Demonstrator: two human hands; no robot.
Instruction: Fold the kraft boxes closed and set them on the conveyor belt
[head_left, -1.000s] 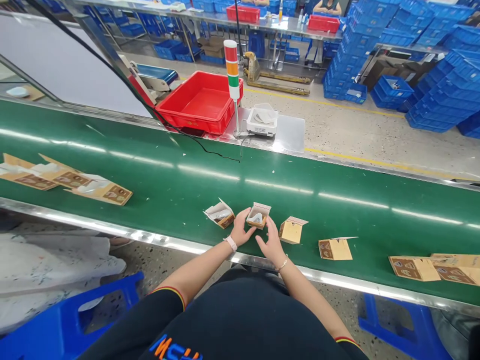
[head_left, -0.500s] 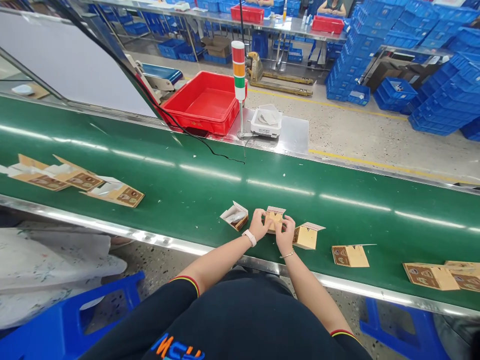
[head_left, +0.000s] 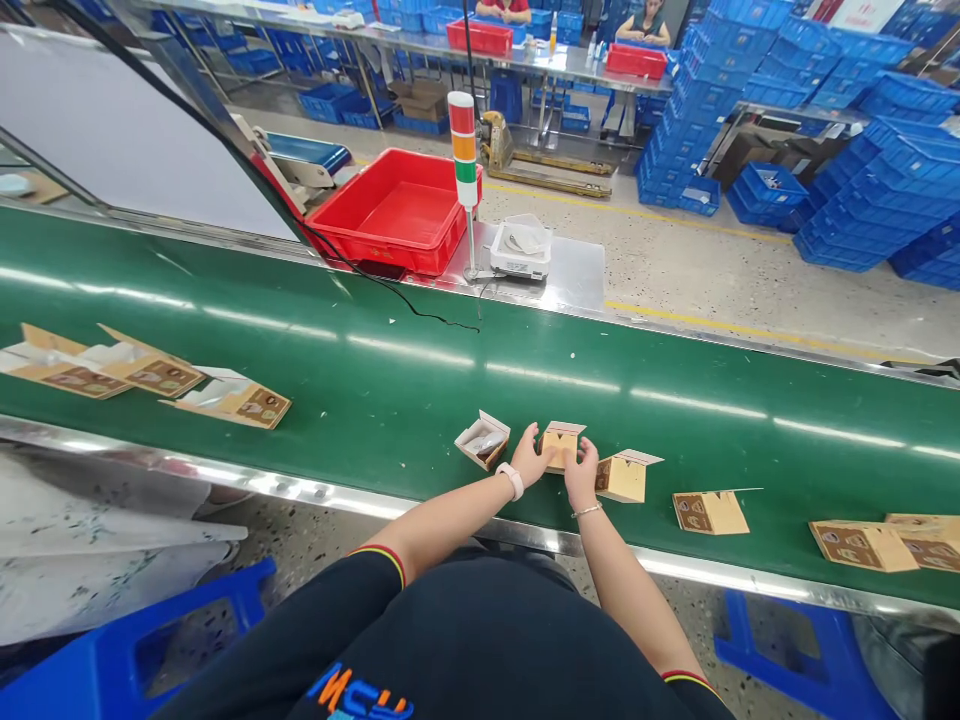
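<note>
green conveyor belt [head_left: 675,450], steel-edged: small kraft cartons [head_left: 625,480] stand mid-belt near front edge; flat carton blanks [head_left: 711,513] lie toward both ends

Middle carton [head_left: 561,447], flap now down

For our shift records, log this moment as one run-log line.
left hand and right hand | both on small tan cardboard box | on green conveyor belt

The conveyor belt [head_left: 600,340] is smooth, glossy green rubber edged by a polished steel rail [head_left: 300,490]; the cardboard box [head_left: 561,447] is matt, and the crate [head_left: 390,250] shiny red plastic.
</note>
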